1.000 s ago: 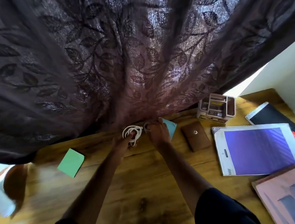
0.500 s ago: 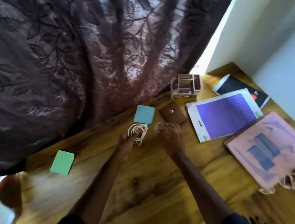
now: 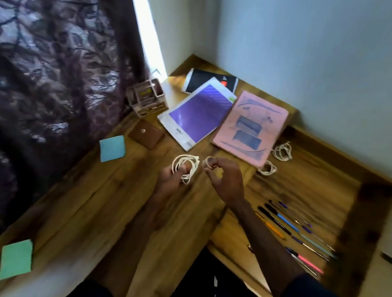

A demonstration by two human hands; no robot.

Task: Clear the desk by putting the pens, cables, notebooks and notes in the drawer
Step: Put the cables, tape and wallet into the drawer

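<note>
Now the left hand (image 3: pixel 169 181) grips the coiled white cable (image 3: pixel 186 165), the right hand (image 3: pixel 227 182) pinches a small loop (image 3: pixel 209 161) (hands just apart, over the worktop (image 3: pixel 104 206)).

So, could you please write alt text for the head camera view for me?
Over a wooden desk, the left hand grips a coiled white cable while the right hand pinches a small white loop beside it. Notebooks, sticky notes, pens and two more cables lie around them.

Light: daylight from a blown-out strip (image 3: pixel 143 23) beside the curtain (image 3: pixel 43 64); room dim. Glare: sheen on the purple notebook (image 3: pixel 198 115). Blur: motion smear, heaviest over pens (image 3: pixel 301 233) and near surface (image 3: pixel 85 214). Edges: wide-angle bowing.
</note>
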